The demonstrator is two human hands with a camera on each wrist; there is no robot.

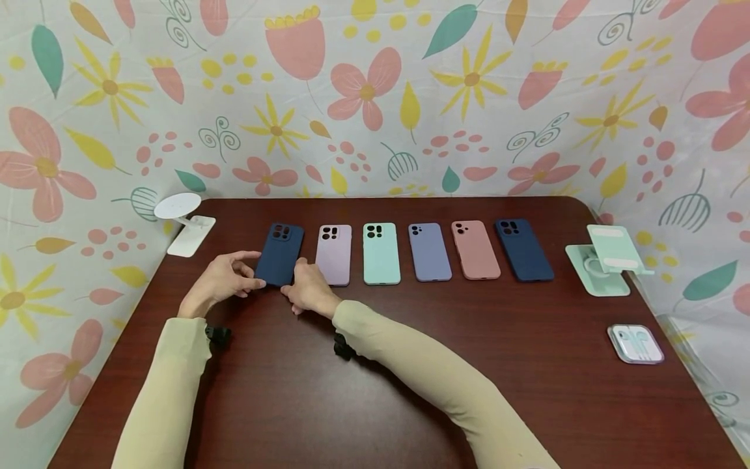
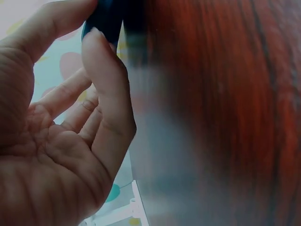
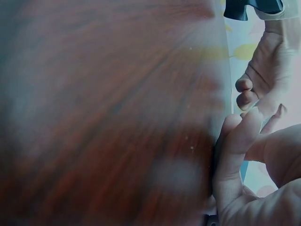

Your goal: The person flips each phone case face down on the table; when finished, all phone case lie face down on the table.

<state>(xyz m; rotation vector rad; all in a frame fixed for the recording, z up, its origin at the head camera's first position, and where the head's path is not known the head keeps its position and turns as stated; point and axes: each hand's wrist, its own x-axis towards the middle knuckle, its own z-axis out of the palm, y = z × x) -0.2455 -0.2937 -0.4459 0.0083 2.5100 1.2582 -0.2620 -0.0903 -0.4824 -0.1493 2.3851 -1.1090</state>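
At the left end of a row of phone cases lies a dark blue phone case (image 1: pixel 280 254), with camera openings at its top. My left hand (image 1: pixel 228 280) holds its left side near the lower corner, thumb and finger on its edge. In the left wrist view, the fingers of that hand (image 2: pixel 70 117) pinch a dark blue edge of the case (image 2: pixel 107 21). My right hand (image 1: pixel 310 286) grips the lower right corner. The right wrist view has the right hand (image 3: pixel 240 165) close to the left one; the case is mostly hidden there.
Rightward stand lilac (image 1: pixel 334 254), mint (image 1: pixel 381 254), periwinkle (image 1: pixel 430 253), pink (image 1: pixel 476 251) and another dark blue (image 1: pixel 524 251) phone cases, lying flat. A white stand (image 1: pixel 190 238) is at left, a mint folding stand (image 1: pixel 603 260) and boxed earphones (image 1: pixel 636 344) at right. A patterned cloth (image 1: pixel 375 98) hangs behind the table.
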